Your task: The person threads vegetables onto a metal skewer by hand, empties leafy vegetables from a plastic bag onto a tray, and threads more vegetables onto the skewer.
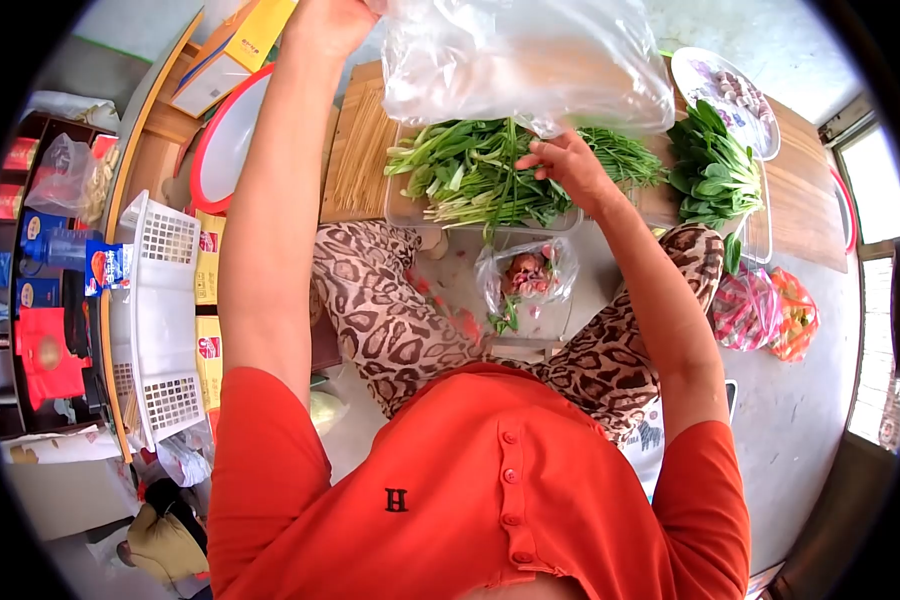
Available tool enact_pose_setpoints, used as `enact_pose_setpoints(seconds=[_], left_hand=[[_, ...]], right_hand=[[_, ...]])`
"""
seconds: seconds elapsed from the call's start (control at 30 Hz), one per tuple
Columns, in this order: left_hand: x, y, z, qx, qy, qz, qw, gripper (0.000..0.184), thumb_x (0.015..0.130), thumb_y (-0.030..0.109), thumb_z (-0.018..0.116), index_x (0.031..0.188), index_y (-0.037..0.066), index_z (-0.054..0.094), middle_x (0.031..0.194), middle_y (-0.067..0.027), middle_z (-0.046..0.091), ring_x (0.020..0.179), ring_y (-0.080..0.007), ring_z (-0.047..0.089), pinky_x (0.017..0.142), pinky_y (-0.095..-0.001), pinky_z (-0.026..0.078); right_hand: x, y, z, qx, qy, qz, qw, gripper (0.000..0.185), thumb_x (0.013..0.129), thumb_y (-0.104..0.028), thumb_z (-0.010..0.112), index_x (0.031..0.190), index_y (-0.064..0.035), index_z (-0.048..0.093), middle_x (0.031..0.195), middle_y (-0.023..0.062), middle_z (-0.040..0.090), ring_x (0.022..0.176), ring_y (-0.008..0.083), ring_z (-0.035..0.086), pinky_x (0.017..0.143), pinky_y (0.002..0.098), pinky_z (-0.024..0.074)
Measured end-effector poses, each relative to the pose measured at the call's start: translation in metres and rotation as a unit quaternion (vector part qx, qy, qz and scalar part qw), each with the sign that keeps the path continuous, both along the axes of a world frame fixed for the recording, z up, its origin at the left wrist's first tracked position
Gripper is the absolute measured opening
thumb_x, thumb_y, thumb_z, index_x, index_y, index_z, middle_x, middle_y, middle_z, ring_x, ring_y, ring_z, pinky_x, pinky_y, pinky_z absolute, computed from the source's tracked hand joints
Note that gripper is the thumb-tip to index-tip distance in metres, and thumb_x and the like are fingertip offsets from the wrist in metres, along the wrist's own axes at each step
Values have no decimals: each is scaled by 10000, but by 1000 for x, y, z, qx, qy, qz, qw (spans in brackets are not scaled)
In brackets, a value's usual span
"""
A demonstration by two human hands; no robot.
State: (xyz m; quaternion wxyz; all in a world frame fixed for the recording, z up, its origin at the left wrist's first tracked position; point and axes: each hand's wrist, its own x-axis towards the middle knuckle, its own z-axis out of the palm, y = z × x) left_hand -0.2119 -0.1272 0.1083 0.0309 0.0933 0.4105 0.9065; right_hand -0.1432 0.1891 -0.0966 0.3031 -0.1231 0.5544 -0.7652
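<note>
A clear plastic bag (525, 70) hangs spread out at the top of the view. My left hand (335, 22) is raised at the top edge, closed on the bag's left corner, with its fingertips partly hidden. Just under the bag's lower edge is my right hand (572, 168), its fingers apart over the leafy greens (470, 165). These greens lie in a clear tray (402, 208), with thinner green stalks (625, 155) at the right. Whether the right fingertips touch the leaves, I cannot tell.
Wooden skewers (358, 160) lie left of the tray. Right of it are a bunch of dark leafy greens (715, 165) and a white plate (685, 75). A small bag of scraps (530, 275) sits below, between my knees. A white basket (165, 320) stands left.
</note>
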Motion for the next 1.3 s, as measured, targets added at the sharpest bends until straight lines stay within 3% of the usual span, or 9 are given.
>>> enact_pose_setpoints(seconds=[0.13, 0.3, 0.43, 0.7, 0.8, 0.87, 1.17, 1.2, 1.3], left_hand=[[38, 35, 0, 2, -7, 55, 998, 244, 925, 162, 507, 1102, 10, 579, 1120, -116, 637, 1071, -249, 582, 959, -395, 448], [56, -45, -6, -11, 3, 162, 987, 281, 930, 197, 505, 1144, 28, 571, 1147, -110, 621, 1085, -242, 570, 955, -403, 444], [110, -25, 24, -23, -57, 299, 952, 218, 906, 176, 556, 1011, -9, 603, 947, -103, 653, 880, -174, 622, 764, -328, 517], [130, -21, -79, -311, -117, 216, 918, 233, 929, 163, 529, 1092, 0, 560, 1044, -102, 620, 940, -186, 598, 848, -350, 482], [139, -11, -121, -533, -19, 385, 753, 363, 890, 135, 585, 1226, 15, 521, 1169, -119, 584, 1033, -179, 568, 902, -307, 441], [155, 13, -113, -461, 17, 440, 771, 434, 876, 154, 606, 1265, 2, 486, 1219, -132, 552, 1123, -202, 528, 953, -340, 414], [159, 90, -123, -761, 229, 287, 536, 445, 745, 156, 745, 1158, 91, 591, 1175, -62, 592, 1029, -221, 569, 872, -345, 462], [153, 78, -133, -760, 232, 285, 536, 445, 745, 156, 745, 1158, 91, 591, 1175, -62, 592, 1029, -221, 569, 872, -345, 462], [142, 56, -137, -428, -49, 344, 834, 165, 833, 99, 651, 974, 24, 608, 980, -109, 618, 896, -230, 607, 769, -341, 502]], right_hand=[[14, -14, -4, -129, -69, 13, 989, 559, 878, -60, 558, 1345, 64, 278, 1225, 202, 488, 1012, 243, 624, 724, 294, 499], [13, -12, -12, 60, -15, 28, 998, 123, 888, -171, 624, 934, -61, 654, 769, -32, 639, 547, 52, 527, 500, 193, 394], [11, 0, 5, 75, 16, 58, 995, 99, 904, -154, 602, 861, -71, 636, 736, -33, 626, 533, 34, 481, 490, 189, 369], [24, -11, 2, -1, 88, -27, 996, 76, 898, -116, 608, 904, -53, 649, 770, -15, 642, 537, 37, 459, 493, 182, 367], [24, -10, -3, -41, 67, -29, 997, 77, 907, -113, 594, 925, -53, 640, 781, -6, 653, 536, 44, 474, 499, 185, 375], [26, -9, 0, -38, 55, -28, 997, 76, 912, -116, 587, 923, -55, 632, 781, -4, 656, 536, 46, 479, 502, 188, 378], [43, -9, 4, -9, 74, 23, 997, 67, 909, -96, 581, 916, -48, 628, 780, -9, 645, 542, 39, 486, 502, 187, 390], [44, -6, 5, 0, 83, 33, 996, 63, 906, -91, 585, 912, -46, 628, 783, -10, 645, 538, 38, 485, 497, 188, 393], [44, 0, -2, 20, 104, 36, 994, 52, 899, -93, 598, 898, -49, 625, 758, -21, 629, 539, 35, 494, 488, 195, 400]])
